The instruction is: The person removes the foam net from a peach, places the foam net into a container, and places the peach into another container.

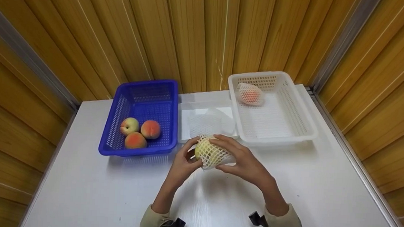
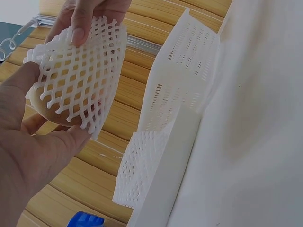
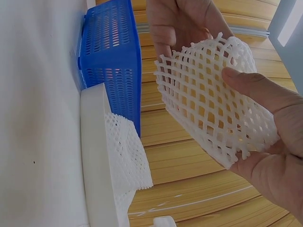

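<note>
A pale yellow peach (image 2: 53, 112) sits partly inside a white foam fruit net (image 1: 212, 153), held between both hands above the table. My left hand (image 1: 182, 165) grips the peach from the left, thumb and fingers around its uncovered end and the net's edge. On the other side, my right hand (image 1: 246, 161) holds the net with thumb below and fingers on top. The left wrist view shows the peach's bare end poking out of the net's opening. Much of the fruit is hidden by mesh and fingers.
A blue basket (image 1: 138, 152) at the left contains three unwrapped peaches (image 1: 150, 129). In the white basket (image 1: 273, 139) at the right lies one net-wrapped peach (image 1: 250, 94). Between them, a shallow white tray (image 1: 183, 124) holds more foam nets (image 1: 205, 124). Wood-patterned walls (image 1: 192, 40) surround the table.
</note>
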